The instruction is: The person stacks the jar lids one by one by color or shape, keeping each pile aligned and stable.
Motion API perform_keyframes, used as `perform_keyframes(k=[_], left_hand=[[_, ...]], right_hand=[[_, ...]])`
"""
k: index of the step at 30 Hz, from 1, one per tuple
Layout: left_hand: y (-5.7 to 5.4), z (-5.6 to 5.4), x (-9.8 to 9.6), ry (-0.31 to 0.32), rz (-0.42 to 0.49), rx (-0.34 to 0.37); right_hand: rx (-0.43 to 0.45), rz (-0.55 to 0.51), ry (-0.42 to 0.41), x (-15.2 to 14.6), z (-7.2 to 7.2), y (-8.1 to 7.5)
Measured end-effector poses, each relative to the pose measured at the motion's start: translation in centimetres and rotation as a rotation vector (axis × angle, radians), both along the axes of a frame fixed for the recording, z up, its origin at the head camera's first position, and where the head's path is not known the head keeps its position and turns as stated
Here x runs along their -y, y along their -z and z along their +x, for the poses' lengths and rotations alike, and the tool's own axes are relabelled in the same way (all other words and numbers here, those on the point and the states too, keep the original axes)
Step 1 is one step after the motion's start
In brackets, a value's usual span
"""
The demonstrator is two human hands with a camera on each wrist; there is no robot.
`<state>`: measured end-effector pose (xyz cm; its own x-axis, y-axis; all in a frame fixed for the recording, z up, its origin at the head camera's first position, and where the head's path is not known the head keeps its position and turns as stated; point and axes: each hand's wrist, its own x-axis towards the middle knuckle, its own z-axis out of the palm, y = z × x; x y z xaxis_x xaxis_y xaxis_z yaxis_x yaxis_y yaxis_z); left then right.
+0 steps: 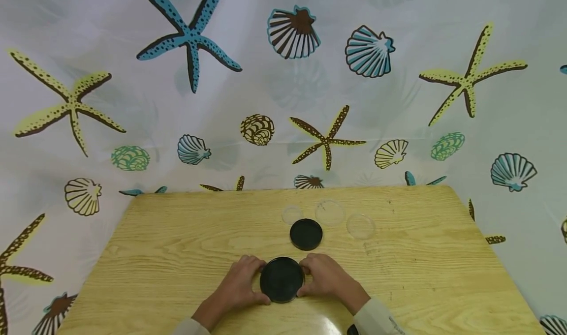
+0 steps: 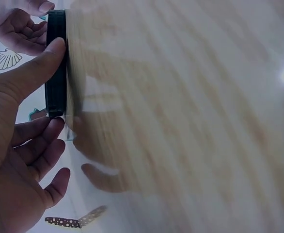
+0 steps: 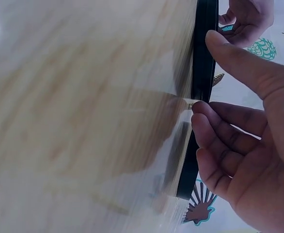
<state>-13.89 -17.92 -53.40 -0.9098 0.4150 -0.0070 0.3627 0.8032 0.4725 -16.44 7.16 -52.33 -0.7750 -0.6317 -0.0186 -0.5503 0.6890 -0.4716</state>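
A round black shallow lid with a raised rim lies flat on the wooden table near its front. My left hand holds its left edge, thumb at the near side and fingers at the far side. The opposite edge is held by my right hand in the same way. In the left wrist view the thumb presses on the rim of the lid. The right wrist view shows the thumb and index finger on the rim of the lid. Just beyond it lies a smaller black lid, untouched.
Several clear round discs lie behind the smaller black lid: a small one, a larger one and one to the right. The wooden table ends at the back against a curtain printed with shells and starfish.
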Motion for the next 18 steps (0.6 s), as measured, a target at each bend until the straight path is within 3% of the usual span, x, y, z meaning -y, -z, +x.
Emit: perform_keyframes(k=[6,18], left_hand=[[0.11,0.02,-0.02,0.004,-0.009,-0.041],[0.45,-0.23,0.66,0.011,-0.016,-0.036]], right_hand=[[-0.021,0.021,-0.005,-0.10,-0.14,-0.06],[0.021,0.040,0.000,-0.56,-0.14,-0.49]])
